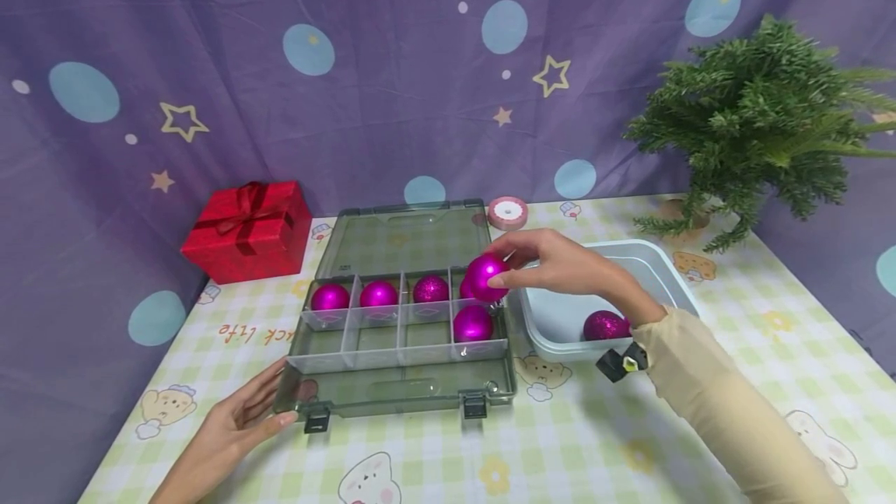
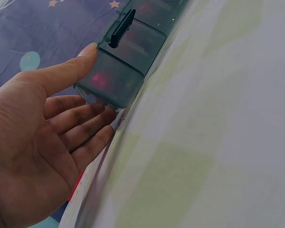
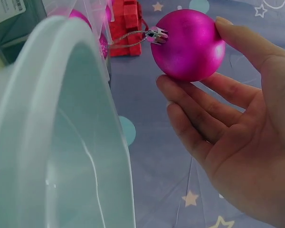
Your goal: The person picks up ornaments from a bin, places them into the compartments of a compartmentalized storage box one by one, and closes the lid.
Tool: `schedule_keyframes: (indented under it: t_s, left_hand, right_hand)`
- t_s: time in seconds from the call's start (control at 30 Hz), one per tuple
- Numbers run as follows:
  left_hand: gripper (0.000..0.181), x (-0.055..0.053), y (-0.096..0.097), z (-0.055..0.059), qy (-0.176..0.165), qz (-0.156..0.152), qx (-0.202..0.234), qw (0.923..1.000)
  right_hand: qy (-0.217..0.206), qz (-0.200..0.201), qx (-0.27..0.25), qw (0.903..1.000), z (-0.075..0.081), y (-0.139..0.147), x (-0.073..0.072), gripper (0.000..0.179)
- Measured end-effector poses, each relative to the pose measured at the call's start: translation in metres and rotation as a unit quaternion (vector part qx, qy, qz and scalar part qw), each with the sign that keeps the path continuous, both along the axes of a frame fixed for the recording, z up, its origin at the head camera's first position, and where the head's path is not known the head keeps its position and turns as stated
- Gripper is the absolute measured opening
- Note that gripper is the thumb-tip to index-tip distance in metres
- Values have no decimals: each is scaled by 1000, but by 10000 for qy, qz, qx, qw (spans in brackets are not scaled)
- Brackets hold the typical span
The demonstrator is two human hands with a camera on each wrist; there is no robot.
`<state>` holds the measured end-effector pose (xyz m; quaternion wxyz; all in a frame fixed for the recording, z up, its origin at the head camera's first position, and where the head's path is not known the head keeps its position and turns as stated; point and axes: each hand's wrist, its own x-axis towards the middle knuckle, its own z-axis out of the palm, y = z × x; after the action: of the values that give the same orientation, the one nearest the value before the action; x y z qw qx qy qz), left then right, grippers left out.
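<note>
Magenta with a soft sheen, the held ball [image 1: 485, 277] sits between the thumb and fingers of the right hand [image 1: 560, 264], which pinches it; the right wrist view shows its silver cap [image 3: 156, 35] and string loop [image 3: 128, 40] turned away from the palm. It is at the 2 o'clock corner of a divided case [image 1: 392, 391] on the desk [image 1: 581, 442], partly covering a half-hidden ball [image 1: 463, 287] in the far row. Leftward along that row, towards 10 o'clock, lie a speckled ball [image 1: 430, 288] and two smooth balls [image 1: 379, 298], each in its own compartment. A front-row ball [image 1: 473, 323] lies at the case's 3 o'clock end.

At 8 o'clock the left hand [image 1: 231, 426] is spread wide, its thumb touching the case's front corner and its fingers reaching along the end wall. The translucent lid [image 1: 413, 243] leans back at 12 o'clock. At 3 o'clock stands a pale blue tub [image 1: 553, 302], with a glitter ball [image 1: 605, 325] by its 6 o'clock wall. Beyond are a red gift box [image 1: 245, 232] at 10 o'clock, a ribbon roll [image 1: 507, 212] at 1 and a small green tree [image 1: 749, 115] at 2
</note>
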<state>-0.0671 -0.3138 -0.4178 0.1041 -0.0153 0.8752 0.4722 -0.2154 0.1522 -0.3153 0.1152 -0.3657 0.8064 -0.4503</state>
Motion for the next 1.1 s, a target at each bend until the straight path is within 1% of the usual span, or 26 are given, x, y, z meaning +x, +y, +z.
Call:
schedule_keyframes:
  t_s: [0.17,0.27,0.43,0.63,0.77,0.93,1.1]
  left_hand:
    - [83,1,0,-1,197,-8,-170,9997]
    - [80,1,0,-2,290,-12,-265,9992]
    - [80,1,-1,-2,277,-12,-246,9993]
    - [82,1,0,-1,138,5,-182,9997]
    - [80,1,-1,-1,205,0,-266,9994]
    - [79,1,0,-1,229,-3,-197,9995]
    - [78,1,0,-2,347,-56,-133,9993]
  right_hand:
    - [31,87,14,10000,-2,-12,-2,39]
    - [41,177,-83,9998,-3,-19,-3,40]
    - [-95,261,-236,9993,-7,-31,-6,41]
    - [-246,223,-203,9992,-10,-45,-7,43]
    - [-274,293,-287,9988,-11,-54,-8,44]
    - [-263,362,-371,9983,-13,-63,-9,44]
    - [-178,382,-296,9987,-16,-71,-9,44]
